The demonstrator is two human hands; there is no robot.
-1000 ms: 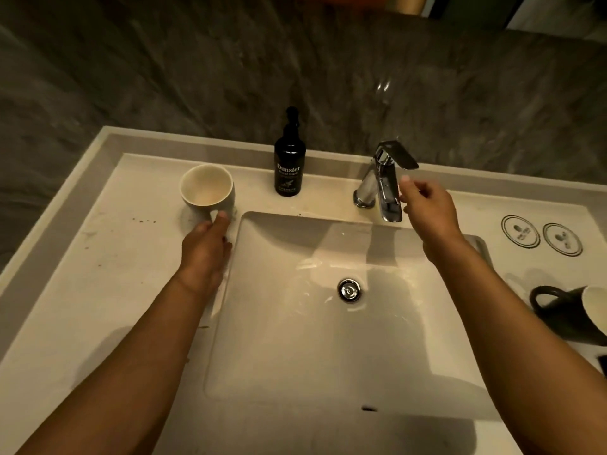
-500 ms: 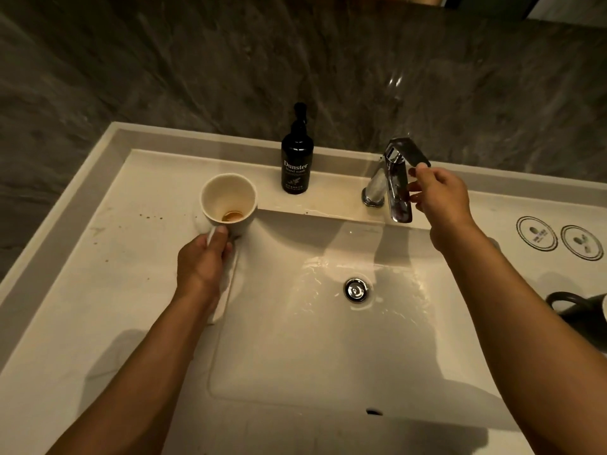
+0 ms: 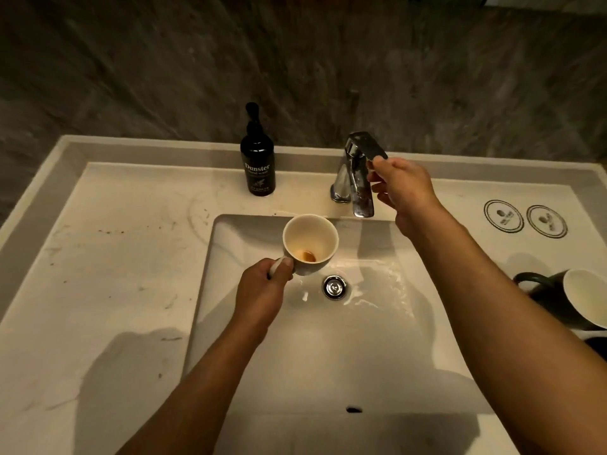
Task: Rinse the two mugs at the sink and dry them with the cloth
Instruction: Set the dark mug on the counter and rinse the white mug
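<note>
My left hand (image 3: 262, 289) grips the handle of a cream mug (image 3: 310, 243), held tilted over the sink basin (image 3: 328, 356), a little left of the spout. A brown residue lies at the mug's bottom. My right hand (image 3: 402, 190) pinches the lever of the chrome faucet (image 3: 356, 174); no water stream shows. A dark green mug (image 3: 571, 298) with a white inside lies on its side at the right edge of the counter. No cloth is in view.
A black hand-wash pump bottle (image 3: 258, 159) stands behind the basin's left corner. Two round coasters (image 3: 525, 218) lie on the counter at the right. The drain (image 3: 334, 287) sits mid-basin with wet patches around it. A dark stone wall rises behind.
My left hand has lifted the cream mug off the counter and carried it right, over the basin. My right hand has moved up from the spout to the faucet lever.
</note>
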